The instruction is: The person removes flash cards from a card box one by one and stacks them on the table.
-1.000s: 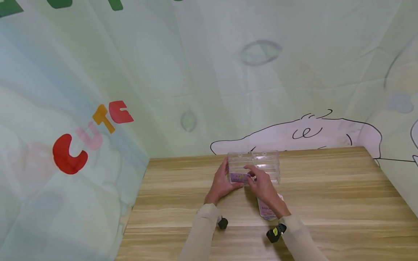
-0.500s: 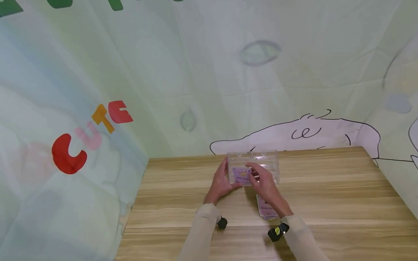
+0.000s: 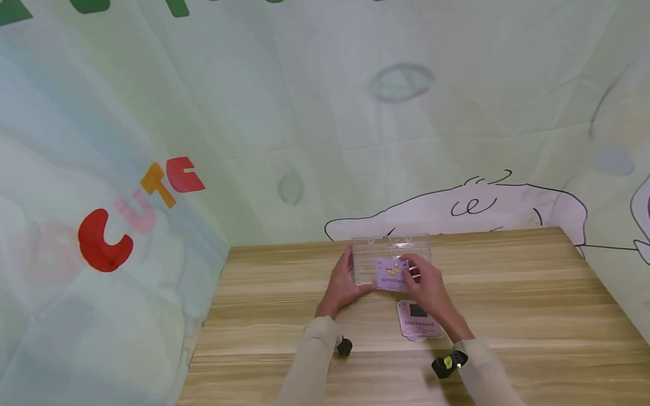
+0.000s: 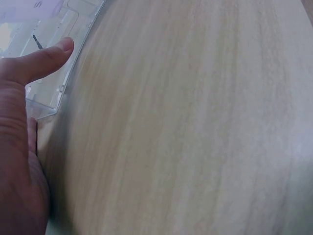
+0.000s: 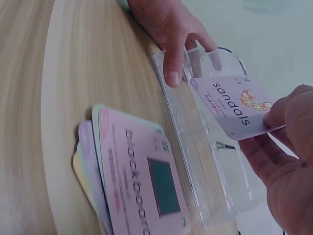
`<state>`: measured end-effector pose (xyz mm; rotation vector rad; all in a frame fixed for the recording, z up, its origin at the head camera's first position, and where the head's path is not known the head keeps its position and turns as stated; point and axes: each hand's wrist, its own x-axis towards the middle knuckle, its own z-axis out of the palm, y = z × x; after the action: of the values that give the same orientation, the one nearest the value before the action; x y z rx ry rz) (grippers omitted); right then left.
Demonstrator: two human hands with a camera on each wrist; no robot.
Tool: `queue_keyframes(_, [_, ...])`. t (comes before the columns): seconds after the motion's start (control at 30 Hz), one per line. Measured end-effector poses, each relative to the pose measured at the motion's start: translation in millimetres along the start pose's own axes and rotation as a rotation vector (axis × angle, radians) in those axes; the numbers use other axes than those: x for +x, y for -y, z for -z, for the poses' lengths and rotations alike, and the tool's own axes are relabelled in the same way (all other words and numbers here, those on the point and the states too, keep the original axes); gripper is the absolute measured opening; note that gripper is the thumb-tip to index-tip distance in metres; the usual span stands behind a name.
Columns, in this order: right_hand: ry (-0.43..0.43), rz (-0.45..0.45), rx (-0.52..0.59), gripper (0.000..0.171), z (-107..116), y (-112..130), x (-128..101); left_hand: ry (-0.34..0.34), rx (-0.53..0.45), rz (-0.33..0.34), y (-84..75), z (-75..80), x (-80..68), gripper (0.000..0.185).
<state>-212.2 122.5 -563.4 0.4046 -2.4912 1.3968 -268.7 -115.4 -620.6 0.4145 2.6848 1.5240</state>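
Two hands work close together on the long wooden worktop (image 3: pixel 508 293), which stands against a pale green cloth wall with cartoon drawings (image 3: pixel 304 113). Near the back of the worktop sits a clear plastic box with slots inside (image 3: pixel 367 255). The left hand (image 3: pixel 341 286) rests against the box's left end with its fingers nearly straight and its thumb on the front edge, likely so the box stays put. The right hand (image 3: pixel 429 287) pinches a small purple card that says "sandals" (image 3: pixel 392 277) between thumb and fingertips and holds it tilted just over the box, likely to line it up with a slot. Just in front of the box lies a little pile of pastel picture cards with "blackboard" on top (image 3: pixel 418 320). The right wrist view shows the slots and the sandal picture much better than the head view. The left wrist view shows only the thumb on the box's edge.
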Motion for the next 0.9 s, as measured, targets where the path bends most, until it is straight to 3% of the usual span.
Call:
queue_keyframes(0.57, [0.034, -0.289, 0.036, 0.03, 36, -15, -32, -0.006, 0.024, 0.011, -1.2, 1.6, 0.0, 0.131])
queue_keyframes(0.9, [0.083, -0.333, 0.036, 0.031, 39, -13, -49, -0.007, 0.012, 0.0, 0.5, 1.3, 0.1, 0.132])
